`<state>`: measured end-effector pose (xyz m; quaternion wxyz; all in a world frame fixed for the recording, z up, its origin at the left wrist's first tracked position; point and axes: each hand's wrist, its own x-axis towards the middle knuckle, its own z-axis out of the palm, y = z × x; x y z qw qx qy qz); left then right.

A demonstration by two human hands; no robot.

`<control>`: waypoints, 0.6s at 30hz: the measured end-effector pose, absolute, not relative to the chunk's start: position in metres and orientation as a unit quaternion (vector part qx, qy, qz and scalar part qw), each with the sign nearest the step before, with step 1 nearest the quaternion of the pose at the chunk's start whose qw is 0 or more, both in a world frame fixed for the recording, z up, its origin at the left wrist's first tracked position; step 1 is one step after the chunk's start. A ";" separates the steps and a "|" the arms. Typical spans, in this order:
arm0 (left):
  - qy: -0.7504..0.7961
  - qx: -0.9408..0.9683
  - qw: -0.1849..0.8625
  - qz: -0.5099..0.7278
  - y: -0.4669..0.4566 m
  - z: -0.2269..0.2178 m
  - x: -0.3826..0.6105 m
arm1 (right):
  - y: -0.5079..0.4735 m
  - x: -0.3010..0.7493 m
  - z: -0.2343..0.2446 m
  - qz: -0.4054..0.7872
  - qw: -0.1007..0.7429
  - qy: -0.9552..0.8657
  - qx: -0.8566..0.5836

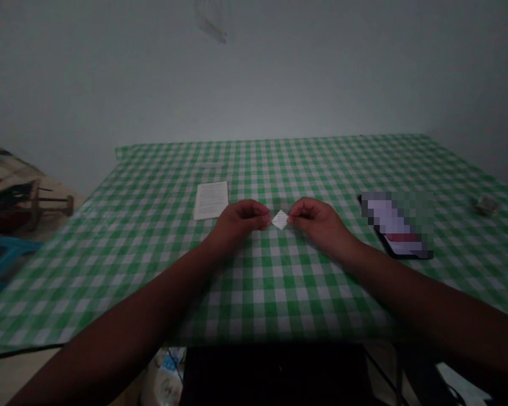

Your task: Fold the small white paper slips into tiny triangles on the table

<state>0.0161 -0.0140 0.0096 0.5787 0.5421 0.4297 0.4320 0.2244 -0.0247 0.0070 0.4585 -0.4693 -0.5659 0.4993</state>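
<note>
Between my two hands is a small square of printed paper (pixel 280 220), turned so that it looks like a diamond, with lines of text on it. My left hand (pixel 246 217) pinches its left corner between thumb and fingers. At the opposite corner, my right hand (pixel 315 219) grips the paper in a similar pinch. Both hands are held low over the green and white checked tablecloth (pixel 275 293). Left of my left hand lies a larger printed sheet (pixel 211 200), flat on the cloth.
A phone (pixel 400 239) with a lit, partly blurred screen lies to the right. Farther right sits a small, unclear object (pixel 487 204). Beyond the table rises a pale wall (pixel 300 73). A blue stool-like object (pixel 4 259) stands off the left edge.
</note>
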 end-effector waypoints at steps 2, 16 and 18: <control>0.436 0.565 0.558 0.424 -0.012 0.009 0.012 | -0.023 0.227 0.007 0.470 0.443 -0.597 -0.475; 0.322 0.902 0.140 0.249 -0.013 -0.005 0.016 | -0.027 0.227 0.000 0.152 0.278 -0.846 -0.429; 0.326 0.910 0.124 0.222 -0.013 -0.003 0.018 | -0.027 0.228 -0.003 0.125 0.271 -0.858 -0.418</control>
